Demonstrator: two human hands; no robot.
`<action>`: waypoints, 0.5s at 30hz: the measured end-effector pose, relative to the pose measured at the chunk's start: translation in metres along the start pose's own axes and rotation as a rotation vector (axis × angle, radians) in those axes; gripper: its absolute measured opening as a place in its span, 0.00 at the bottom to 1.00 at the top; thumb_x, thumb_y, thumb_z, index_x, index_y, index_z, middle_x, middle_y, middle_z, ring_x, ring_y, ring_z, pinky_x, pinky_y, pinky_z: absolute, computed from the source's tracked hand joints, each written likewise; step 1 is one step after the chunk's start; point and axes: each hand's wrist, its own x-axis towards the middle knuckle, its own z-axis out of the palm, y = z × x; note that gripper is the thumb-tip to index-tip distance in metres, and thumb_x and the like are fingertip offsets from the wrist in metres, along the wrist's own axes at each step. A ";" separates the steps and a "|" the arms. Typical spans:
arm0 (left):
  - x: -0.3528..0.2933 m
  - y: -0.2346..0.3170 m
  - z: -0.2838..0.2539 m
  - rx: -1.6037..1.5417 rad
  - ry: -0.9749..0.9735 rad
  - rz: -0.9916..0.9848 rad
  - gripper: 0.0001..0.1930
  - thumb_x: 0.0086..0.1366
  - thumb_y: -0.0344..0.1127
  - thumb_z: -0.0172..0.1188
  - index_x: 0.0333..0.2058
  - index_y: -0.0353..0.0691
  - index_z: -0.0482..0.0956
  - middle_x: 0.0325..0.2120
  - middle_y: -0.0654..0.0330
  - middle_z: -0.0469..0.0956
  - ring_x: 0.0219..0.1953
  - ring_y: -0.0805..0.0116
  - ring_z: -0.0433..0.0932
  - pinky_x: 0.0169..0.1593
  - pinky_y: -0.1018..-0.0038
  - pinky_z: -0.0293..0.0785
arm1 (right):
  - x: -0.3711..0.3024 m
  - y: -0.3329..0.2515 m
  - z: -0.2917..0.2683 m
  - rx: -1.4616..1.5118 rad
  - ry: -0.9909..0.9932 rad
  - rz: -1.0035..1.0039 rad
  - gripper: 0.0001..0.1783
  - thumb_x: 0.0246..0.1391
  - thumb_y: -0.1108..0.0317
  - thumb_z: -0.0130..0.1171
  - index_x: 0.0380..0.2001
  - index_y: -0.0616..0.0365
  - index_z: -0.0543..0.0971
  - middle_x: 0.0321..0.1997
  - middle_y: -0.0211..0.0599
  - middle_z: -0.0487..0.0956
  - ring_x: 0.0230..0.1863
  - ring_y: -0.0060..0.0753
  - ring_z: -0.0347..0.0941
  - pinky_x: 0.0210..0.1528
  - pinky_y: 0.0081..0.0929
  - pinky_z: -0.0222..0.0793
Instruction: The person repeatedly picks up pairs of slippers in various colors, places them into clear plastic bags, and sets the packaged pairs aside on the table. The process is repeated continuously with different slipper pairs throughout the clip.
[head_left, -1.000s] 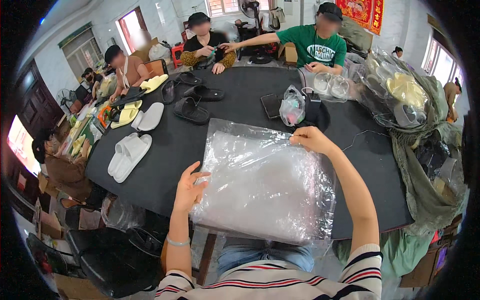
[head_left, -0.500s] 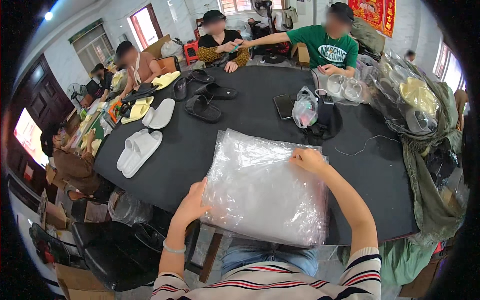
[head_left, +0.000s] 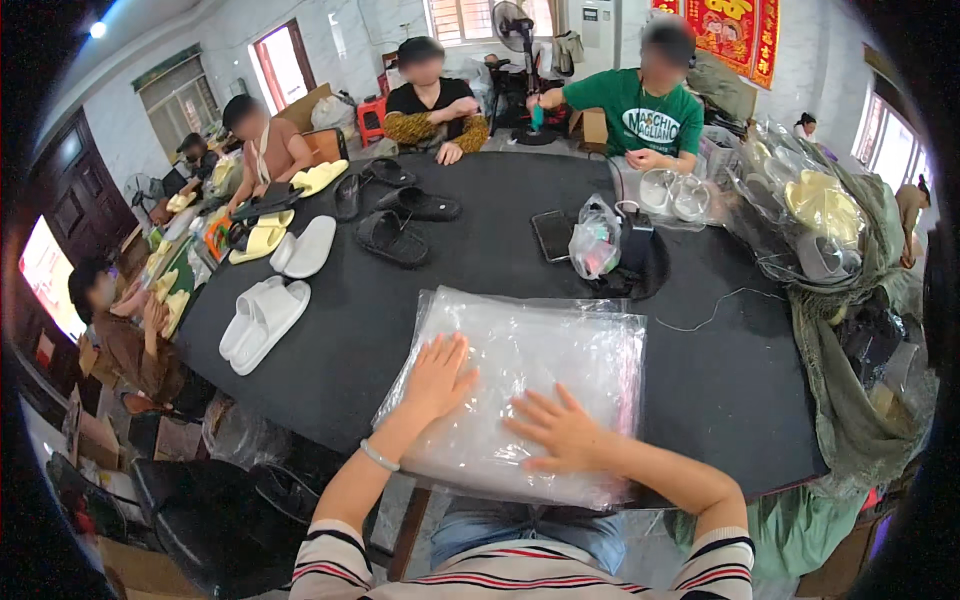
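Bright, even daylight fills the room, coming from windows (head_left: 462,18) at the back & the doorway (head_left: 285,62) at left; a small ceiling lamp (head_left: 97,29) glows top left. Window panes blow out to white. Glare streaks the stack of clear plastic bags (head_left: 525,385) on the black table (head_left: 480,270), w/ soft shadows only. Fisheye bends straight edges toward the rim; corners go black. Center is sharp, far faces blurred.
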 end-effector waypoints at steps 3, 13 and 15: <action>-0.003 0.000 0.003 -0.010 0.003 -0.004 0.33 0.68 0.54 0.46 0.64 0.36 0.61 0.66 0.51 0.59 0.68 0.48 0.55 0.69 0.54 0.47 | -0.012 -0.002 0.017 0.004 -0.018 0.012 0.41 0.59 0.33 0.38 0.69 0.43 0.57 0.74 0.43 0.53 0.74 0.49 0.47 0.69 0.68 0.35; -0.001 -0.001 0.006 -0.098 -0.047 0.008 0.37 0.61 0.47 0.57 0.64 0.32 0.59 0.65 0.43 0.59 0.67 0.41 0.54 0.69 0.49 0.44 | -0.012 -0.046 0.022 0.313 -0.020 -0.301 0.38 0.62 0.41 0.42 0.67 0.53 0.60 0.73 0.45 0.54 0.74 0.48 0.46 0.70 0.64 0.33; 0.000 -0.002 0.008 -0.153 -0.097 -0.039 0.38 0.60 0.47 0.56 0.65 0.33 0.58 0.66 0.44 0.57 0.69 0.42 0.51 0.70 0.51 0.39 | -0.025 -0.045 0.032 0.353 0.018 -0.308 0.37 0.61 0.42 0.46 0.66 0.55 0.61 0.72 0.46 0.56 0.74 0.47 0.48 0.71 0.62 0.36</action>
